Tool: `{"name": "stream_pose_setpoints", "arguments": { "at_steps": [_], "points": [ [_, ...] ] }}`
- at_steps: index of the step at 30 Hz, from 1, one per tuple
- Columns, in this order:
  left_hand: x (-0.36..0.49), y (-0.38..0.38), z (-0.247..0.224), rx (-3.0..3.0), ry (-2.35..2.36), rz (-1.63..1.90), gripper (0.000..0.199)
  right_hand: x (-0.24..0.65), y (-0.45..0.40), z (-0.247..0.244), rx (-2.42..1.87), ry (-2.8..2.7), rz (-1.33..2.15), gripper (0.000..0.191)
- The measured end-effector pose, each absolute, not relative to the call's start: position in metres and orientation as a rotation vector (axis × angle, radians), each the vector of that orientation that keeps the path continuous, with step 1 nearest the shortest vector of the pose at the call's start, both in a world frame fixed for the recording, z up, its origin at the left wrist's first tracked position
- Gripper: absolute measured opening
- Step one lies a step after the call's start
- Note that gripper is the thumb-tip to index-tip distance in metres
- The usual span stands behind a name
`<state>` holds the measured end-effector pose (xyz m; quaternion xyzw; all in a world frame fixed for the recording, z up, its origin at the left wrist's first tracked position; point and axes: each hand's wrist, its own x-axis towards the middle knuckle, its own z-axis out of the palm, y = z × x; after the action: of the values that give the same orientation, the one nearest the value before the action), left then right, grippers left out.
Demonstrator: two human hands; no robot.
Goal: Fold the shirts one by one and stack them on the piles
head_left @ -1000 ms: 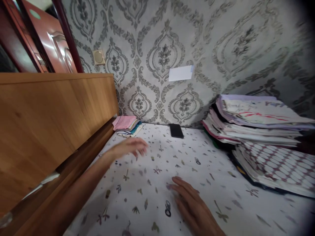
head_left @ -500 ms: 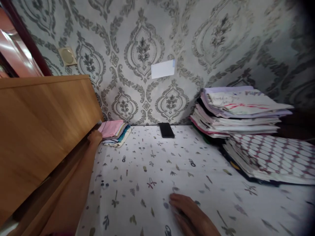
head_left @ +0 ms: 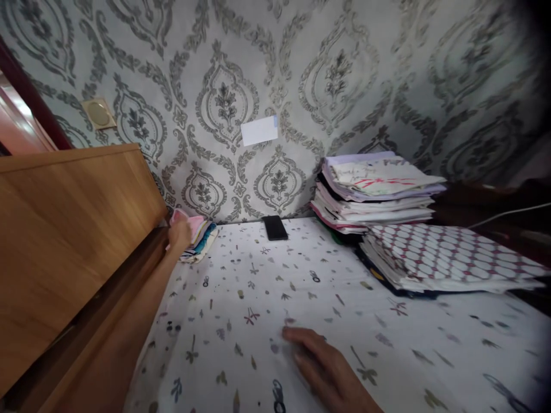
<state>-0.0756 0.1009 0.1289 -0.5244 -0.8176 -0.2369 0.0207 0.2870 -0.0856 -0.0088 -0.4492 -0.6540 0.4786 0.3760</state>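
My left hand (head_left: 179, 233) reaches along the wooden furniture to a small stack of folded cloths (head_left: 203, 241) by the wall. Its fingers are closed on the pink cloth (head_left: 196, 222) at the top of that stack. Some pink shows above and to the left of the hand, and the fingertips are blurred and partly hidden. Nearer to me, my right hand (head_left: 322, 367) rests on the white patterned sheet (head_left: 241, 361) with nothing in it. Its fingers are stretched out and slightly bent.
A black phone-like slab (head_left: 275, 228) lies near the wall. To the right are a tall stack of folded cloths (head_left: 374, 201) and a lower stack with a checked top (head_left: 447, 255). A wooden panel (head_left: 77, 223) borders the left side. A white cable (head_left: 512, 213) crosses the far right.
My left hand has moved from the left edge of the pink cloth to over it, and the cloth's left part now looks bunched up. My right hand stays on the sheet. The view has shifted right.
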Motion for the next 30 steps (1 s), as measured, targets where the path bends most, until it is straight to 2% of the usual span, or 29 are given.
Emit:
{"name": "stream_pose_setpoints", "arguments": {
  "at_steps": [3, 7, 11, 15, 17, 20, 22, 24, 27, 30],
  "points": [
    [-0.007, 0.055, 0.119, -2.061, -2.278, -0.729, 0.020, 0.288, -0.080, 0.006, -1.125, -1.304, 1.462, 0.053],
    [0.077, -0.041, 0.080, -2.580, -1.966, -0.622, 0.013, 0.289, -0.071, 0.018, -0.951, -0.769, 1.753, 0.064],
    [0.124, -0.127, 0.049, -3.030, -1.276, -0.413, 0.018, 0.291, -0.077, 0.023, -0.903, -0.762, 1.801, 0.051],
    [0.138, -0.159, 0.049, -3.085, -0.922, -0.425, 0.011, 0.294, -0.090, 0.024, -1.004, -0.832, 1.733, 0.039],
    [0.134, -0.155, 0.059, -3.070, -0.948, -0.499, 0.016, 0.298, -0.094, 0.024, -1.002, -0.817, 1.734, 0.035],
    [0.115, -0.129, 0.076, -2.937, -1.301, -0.609, 0.028, 0.308, -0.099, 0.026, -0.978, -0.769, 1.735, 0.035],
    [0.099, -0.106, 0.080, -2.738, -1.614, -0.558, 0.025, 0.316, -0.104, 0.028, -0.971, -0.754, 1.735, 0.038],
    [0.083, -0.084, 0.075, -2.540, -1.811, -0.310, 0.018, 0.327, -0.111, 0.029, -0.975, -0.758, 1.731, 0.041],
    [0.062, -0.061, 0.061, -2.401, -1.939, -0.023, 0.020, 0.347, -0.123, 0.029, -1.011, -0.809, 1.728, 0.041],
    [0.039, -0.052, 0.059, -2.398, -2.128, -0.202, 0.015, 0.374, -0.130, 0.029, -1.086, -0.858, 1.743, 0.038]
  ]
}}
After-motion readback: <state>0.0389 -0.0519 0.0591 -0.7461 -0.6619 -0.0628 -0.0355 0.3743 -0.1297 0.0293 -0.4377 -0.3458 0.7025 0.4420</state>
